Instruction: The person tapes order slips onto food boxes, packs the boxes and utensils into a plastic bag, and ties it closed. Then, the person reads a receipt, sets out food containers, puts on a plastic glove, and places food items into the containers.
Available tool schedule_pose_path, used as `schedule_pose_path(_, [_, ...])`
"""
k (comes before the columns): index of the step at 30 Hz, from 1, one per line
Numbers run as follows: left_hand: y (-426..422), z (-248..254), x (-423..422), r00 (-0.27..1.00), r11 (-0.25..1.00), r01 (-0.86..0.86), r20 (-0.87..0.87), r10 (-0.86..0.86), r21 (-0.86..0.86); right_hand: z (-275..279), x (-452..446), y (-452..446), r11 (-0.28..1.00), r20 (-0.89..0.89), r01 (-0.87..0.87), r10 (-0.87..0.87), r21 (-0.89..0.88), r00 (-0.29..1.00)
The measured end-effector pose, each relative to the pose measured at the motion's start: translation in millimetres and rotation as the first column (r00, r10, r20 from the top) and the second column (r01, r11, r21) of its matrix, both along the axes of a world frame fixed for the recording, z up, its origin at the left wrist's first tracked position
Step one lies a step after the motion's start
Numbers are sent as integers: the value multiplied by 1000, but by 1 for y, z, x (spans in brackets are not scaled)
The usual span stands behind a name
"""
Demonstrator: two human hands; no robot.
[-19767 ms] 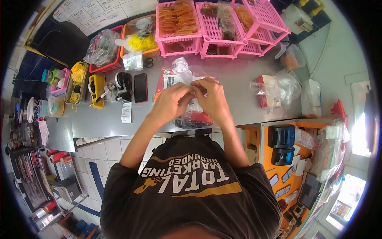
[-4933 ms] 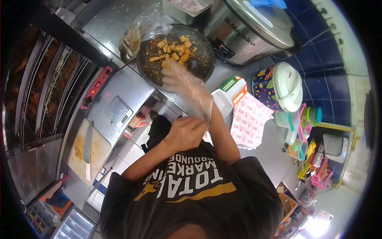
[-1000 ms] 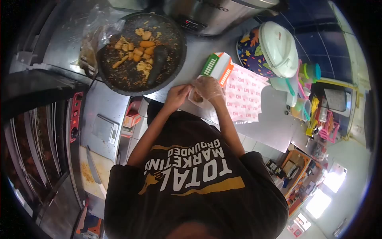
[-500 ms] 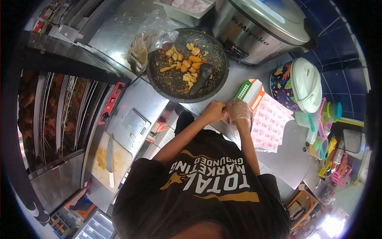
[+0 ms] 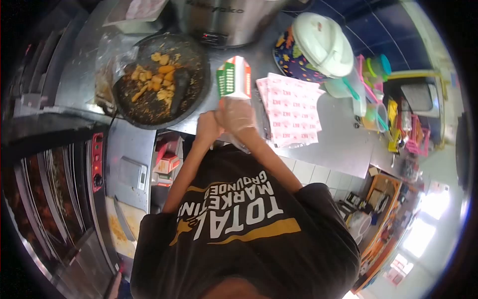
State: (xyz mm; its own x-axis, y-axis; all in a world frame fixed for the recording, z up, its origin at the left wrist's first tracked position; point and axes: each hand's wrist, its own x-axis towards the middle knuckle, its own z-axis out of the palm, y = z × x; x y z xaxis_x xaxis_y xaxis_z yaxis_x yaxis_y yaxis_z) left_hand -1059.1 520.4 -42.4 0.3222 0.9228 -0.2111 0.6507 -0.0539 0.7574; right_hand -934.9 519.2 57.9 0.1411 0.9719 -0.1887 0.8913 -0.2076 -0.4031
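My right hand (image 5: pixel 239 115) wears a clear plastic glove and is blurred, so its fingers cannot be made out. Against its side, my bare left hand (image 5: pixel 209 127) is closed, fingers bent at the glove's loose plastic (image 5: pixel 237 143). Just beyond both hands stands a green, white and orange paper box (image 5: pixel 234 79). Printed pink-and-white paper sheets (image 5: pixel 293 110) lie in a stack to the right. On the left is a dark pan (image 5: pixel 196 94) holding browned food pieces (image 5: pixel 158 79) and a black utensil (image 5: pixel 180 92).
A steel cooker (image 5: pixel 234 25) stands at the back, beside a patterned container with a white lid (image 5: pixel 323 45). Colored cups (image 5: pixel 376 117) sit at the right. Left are a scale (image 5: pixel 133 173), a knife (image 5: pixel 124 219) on a cutting board (image 5: pixel 113 209) and a heated cabinet (image 5: pixel 45 199).
My view has turned and shifted right, so the pan, box and paper sheets appear farther left. Both hands stay together and now sit directly in front of the box.
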Motion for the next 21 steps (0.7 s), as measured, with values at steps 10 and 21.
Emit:
schedule_pose_path(10, [1,13,0,994,998,-52,-92,54,30,15,13,-42,929,189,-288,247,232,950])
schedule_pose_path(21, [-5,23,-25,970,971,-226,109,217,75,-36,129,-52,985,407,80,-12,-150,913])
